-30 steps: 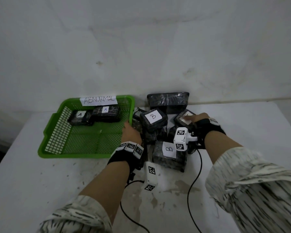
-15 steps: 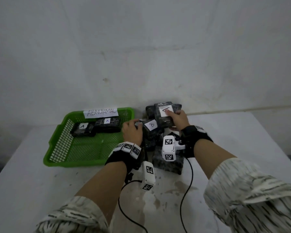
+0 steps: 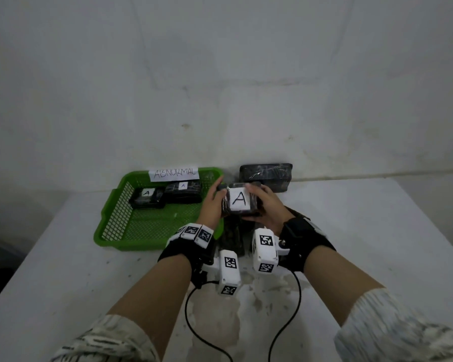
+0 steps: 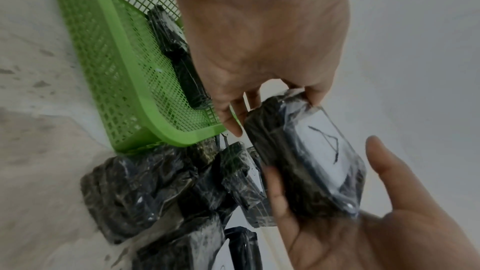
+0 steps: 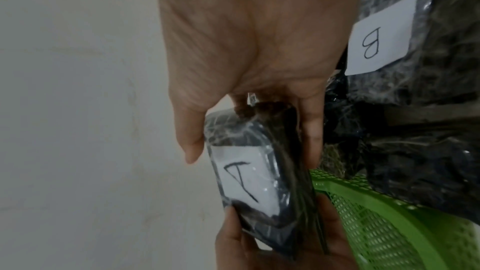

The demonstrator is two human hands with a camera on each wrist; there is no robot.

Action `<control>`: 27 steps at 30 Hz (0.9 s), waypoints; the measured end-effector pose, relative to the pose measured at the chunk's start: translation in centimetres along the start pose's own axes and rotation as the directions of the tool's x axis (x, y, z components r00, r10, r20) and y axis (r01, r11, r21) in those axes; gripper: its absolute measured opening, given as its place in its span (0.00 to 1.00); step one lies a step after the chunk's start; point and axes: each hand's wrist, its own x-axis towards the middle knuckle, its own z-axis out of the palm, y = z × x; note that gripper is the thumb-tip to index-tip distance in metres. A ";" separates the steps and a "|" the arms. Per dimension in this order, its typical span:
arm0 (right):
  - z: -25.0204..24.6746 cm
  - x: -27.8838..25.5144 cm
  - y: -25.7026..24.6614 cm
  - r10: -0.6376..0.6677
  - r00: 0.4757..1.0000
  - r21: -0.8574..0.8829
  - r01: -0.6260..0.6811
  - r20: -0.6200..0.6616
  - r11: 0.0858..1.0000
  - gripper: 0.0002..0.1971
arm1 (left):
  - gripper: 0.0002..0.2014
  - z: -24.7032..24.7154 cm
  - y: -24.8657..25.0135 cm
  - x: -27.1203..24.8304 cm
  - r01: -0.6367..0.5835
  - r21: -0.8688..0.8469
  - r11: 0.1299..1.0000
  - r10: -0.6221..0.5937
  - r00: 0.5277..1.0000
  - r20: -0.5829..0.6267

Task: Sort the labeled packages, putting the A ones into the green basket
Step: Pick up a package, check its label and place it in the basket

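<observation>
White tabletop beneath us: our left hand (image 3: 211, 205) and right hand (image 3: 266, 205) clasp the A package (image 3: 239, 202) by its ends, just right of the green basket (image 3: 115, 215); its film wrap looks slippery, light.

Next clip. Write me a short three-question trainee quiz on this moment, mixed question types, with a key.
1. True or false: the held package carries a label reading B.
2. How many packages already lie in the green basket? a) none b) two c) four
3. Fill in: the sign on the basket's far rim reads ____.

Key:
1. False. Its label reads A, and the left hand and right hand both grip it, above the pile beside the basket.
2. b. Two, both labeled A, at the far end.
3. ABNORMAL
</observation>
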 end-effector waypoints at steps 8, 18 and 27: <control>1.1 -0.3 1.0 -0.098 0.992 -0.001 0.098 -0.082 0.995 0.13 | 0.27 0.0 -0.4 -1.2 0.072 -0.088 0.994 -0.069 0.997 0.032; -0.1 -0.8 1.5 -0.097 0.995 0.135 0.094 0.017 0.986 0.18 | 0.32 0.3 -0.7 -1.1 0.139 -0.178 0.974 -0.128 0.989 0.068; -0.6 -0.3 1.9 -0.069 0.997 0.164 0.064 0.026 0.984 0.27 | 0.31 0.5 -0.5 -1.4 0.140 -0.144 0.980 -0.122 0.985 0.123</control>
